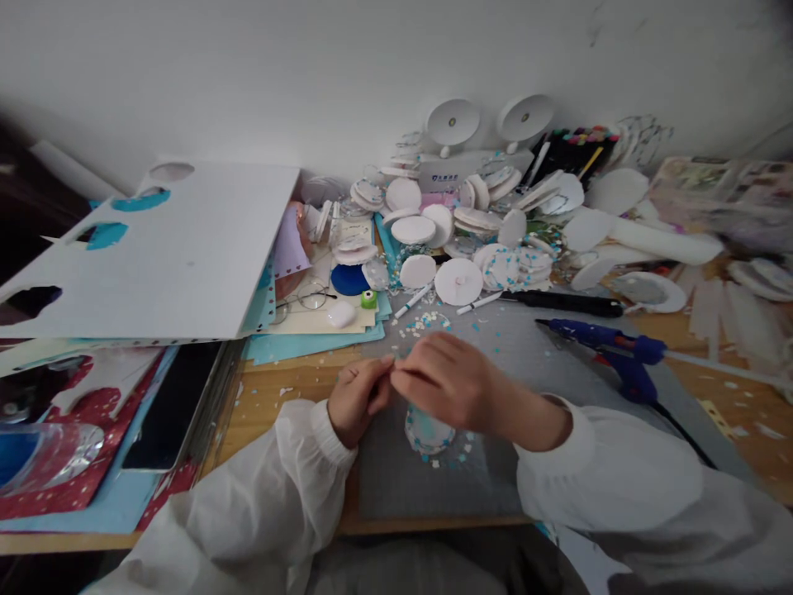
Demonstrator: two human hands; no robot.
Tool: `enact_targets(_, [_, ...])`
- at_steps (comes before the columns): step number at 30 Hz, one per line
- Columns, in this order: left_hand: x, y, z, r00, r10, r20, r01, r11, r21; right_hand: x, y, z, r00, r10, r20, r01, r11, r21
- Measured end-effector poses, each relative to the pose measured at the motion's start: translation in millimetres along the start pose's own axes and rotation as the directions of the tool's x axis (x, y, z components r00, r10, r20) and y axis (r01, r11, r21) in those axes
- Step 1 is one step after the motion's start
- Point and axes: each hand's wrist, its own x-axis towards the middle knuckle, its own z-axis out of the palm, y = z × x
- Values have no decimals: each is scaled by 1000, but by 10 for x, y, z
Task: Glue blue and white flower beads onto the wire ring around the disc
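Note:
My left hand [358,399] and my right hand [455,382] meet above the grey mat [396,479], fingertips pinched close together. Whatever they hold between them is too small to make out. Partly covered by my right hand, a round white disc [429,436] lies on the mat, ringed with small blue and white pieces on a looping strand. Just beyond my hands are scattered tiny blue and white bits [427,321]. Two white pens [414,301] lie behind those bits.
A blue glue gun [604,340] with its cord lies to the right, near a black-handled tool [563,302]. Many white discs [458,282] are heaped at the back. On the left are a large white board [204,248], eyeglasses [315,296], a green punch [368,299] and a dark phone-like slab [170,409].

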Motion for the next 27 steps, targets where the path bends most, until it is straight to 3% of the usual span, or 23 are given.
enact_targets(2, [0,0,4,1000,5,14,-4,998,-64,-101,78,-58,975,187,-118,-169,975,146])
enact_targets(3, [-2,-1,6,1000,7,24,-4,996,-92,-160,119,-90,933,312,-177,-268,934,235])
enact_targets(5, [-9,1,11,999,7,41,-3,995,-103,-289,193,-136,783,583,-217,-463,779,423])
enact_targets(8, [-31,28,31,998,7,60,-7,1000,-12,-486,256,-122,545,838,10,-600,382,703])
enact_targets(9, [-40,41,40,997,12,73,-13,1000,20,-544,261,-94,492,864,108,-586,238,774])
enact_targets(11, [-56,68,53,993,31,116,-42,995,90,-634,245,-23,432,865,255,-526,12,850])
enact_targets(13, [-68,82,55,982,53,181,-85,980,177,-679,207,39,402,845,353,-523,-104,846])
enact_targets(15, [-76,80,44,967,51,249,-119,956,267,-682,164,73,402,812,423,-561,-147,815])
enact_targets(22, [-83,60,11,962,20,274,-121,925,359,-589,91,36,475,732,488,-592,-144,793])
enact_targets(27, [-66,89,23,962,30,272,-133,920,369,-555,101,-5,446,720,532,-638,-161,753])
